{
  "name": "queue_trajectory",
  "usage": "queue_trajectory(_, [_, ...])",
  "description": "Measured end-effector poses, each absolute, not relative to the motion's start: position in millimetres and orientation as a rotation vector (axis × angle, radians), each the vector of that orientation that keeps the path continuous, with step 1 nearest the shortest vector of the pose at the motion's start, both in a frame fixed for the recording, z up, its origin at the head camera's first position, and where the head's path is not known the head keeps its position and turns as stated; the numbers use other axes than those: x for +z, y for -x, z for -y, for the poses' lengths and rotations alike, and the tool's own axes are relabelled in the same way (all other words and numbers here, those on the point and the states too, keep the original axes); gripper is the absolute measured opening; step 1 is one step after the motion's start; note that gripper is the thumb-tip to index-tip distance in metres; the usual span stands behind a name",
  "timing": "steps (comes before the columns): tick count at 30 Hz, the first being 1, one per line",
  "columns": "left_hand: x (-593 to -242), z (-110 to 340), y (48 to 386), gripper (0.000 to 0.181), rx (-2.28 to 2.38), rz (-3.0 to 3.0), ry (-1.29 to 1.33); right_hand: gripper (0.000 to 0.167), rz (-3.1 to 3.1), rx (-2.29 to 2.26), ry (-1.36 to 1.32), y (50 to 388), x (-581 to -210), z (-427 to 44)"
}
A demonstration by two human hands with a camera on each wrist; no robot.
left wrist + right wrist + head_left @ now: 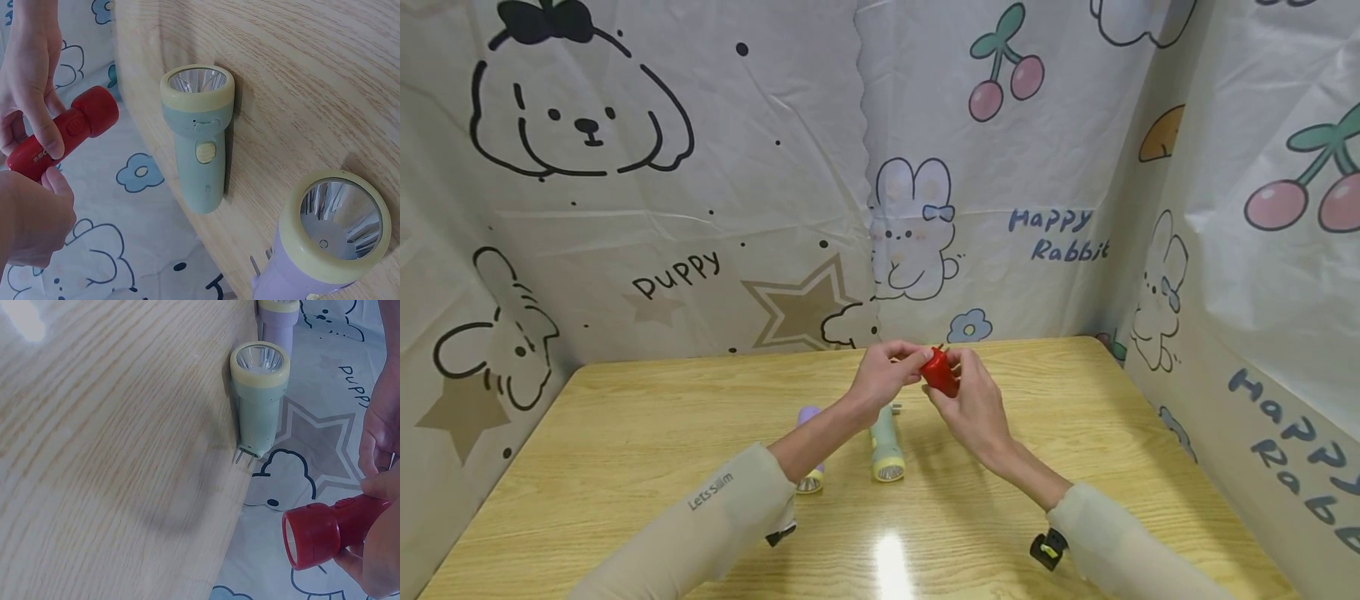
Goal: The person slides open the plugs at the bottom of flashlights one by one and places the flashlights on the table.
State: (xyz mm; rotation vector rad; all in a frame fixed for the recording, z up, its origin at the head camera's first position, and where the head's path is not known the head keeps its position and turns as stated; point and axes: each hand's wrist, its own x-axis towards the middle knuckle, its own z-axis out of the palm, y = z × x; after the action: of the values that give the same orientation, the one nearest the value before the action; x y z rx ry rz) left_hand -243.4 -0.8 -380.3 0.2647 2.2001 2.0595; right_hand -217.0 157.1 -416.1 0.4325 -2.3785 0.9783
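Both hands hold a red flashlight (938,375) above the far part of the table. Its lens end points back toward the person, and two thin prongs stick out at its far end. My right hand (973,404) grips the body, with the thumb along it near the button in the left wrist view. Around the prong end, the fingers of my left hand (880,377) pinch the flashlight; the exact contact is partly hidden. Below lies a green flashlight (200,156) with a yellow rim, prongs out at its tail. Left of it is a purple flashlight (281,269), partly behind the left forearm in the head view.
The wooden table (647,433) reaches back to a printed cloth (790,192) that hangs behind and at both sides. Black wrist devices (1047,550) sit at the sleeves. Light glares off the table's near middle.
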Motion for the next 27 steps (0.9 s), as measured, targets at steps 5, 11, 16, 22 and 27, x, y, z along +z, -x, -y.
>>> queue_trajectory(5, [-380.3,0.3,242.9,0.023,2.062,-2.201,-0.259,0.044,2.38,0.964,-0.428,217.4,-417.2,-157.4])
queue_trajectory(11, [-379.6,0.1,242.8,0.025,2.064,-2.205,-0.25,0.044,2.373,0.968,-0.439,217.7,-417.2,-157.4])
queue_trajectory(16, [-380.1,-0.1,243.4,0.026,2.068,-2.197,-0.239,0.044,2.365,0.968,-0.446,217.2,-417.2,-157.5])
queue_trajectory(22, [-380.6,-0.2,243.7,0.026,2.081,-2.188,-0.239,0.044,2.354,0.969,-0.462,217.3,-417.1,-157.5])
queue_trajectory(27, [-379.9,0.0,243.9,0.025,2.059,-2.201,-0.211,0.043,2.344,0.972,-0.473,217.7,-417.6,-158.0])
